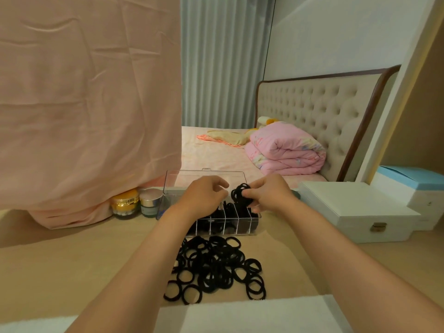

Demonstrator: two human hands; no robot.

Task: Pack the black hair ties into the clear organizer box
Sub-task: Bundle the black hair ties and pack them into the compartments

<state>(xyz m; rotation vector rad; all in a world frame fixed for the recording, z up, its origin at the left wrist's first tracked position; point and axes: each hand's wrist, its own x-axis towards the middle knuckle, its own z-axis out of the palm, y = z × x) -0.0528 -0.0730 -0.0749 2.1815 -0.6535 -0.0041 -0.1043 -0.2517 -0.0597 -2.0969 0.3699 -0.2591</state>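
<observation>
Head: organizer box (241, 227) spans left-right; right hand (269, 193) pinches hair ties (238, 194).

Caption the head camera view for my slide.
Right hand holds a bunch of black hair ties above the clear organizer box, loose pile in front.

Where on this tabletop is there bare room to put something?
Bare wood lies left of the loose hair ties, below the pink cloth and jars, and right of them, before the white box. Crowded: the organizer box, under the left hand and right hand.

Pale wooden surface (72, 272) — loose hair ties (216, 267), clear organizer box (230, 228), jars (125, 203), white case (355, 210)
</observation>
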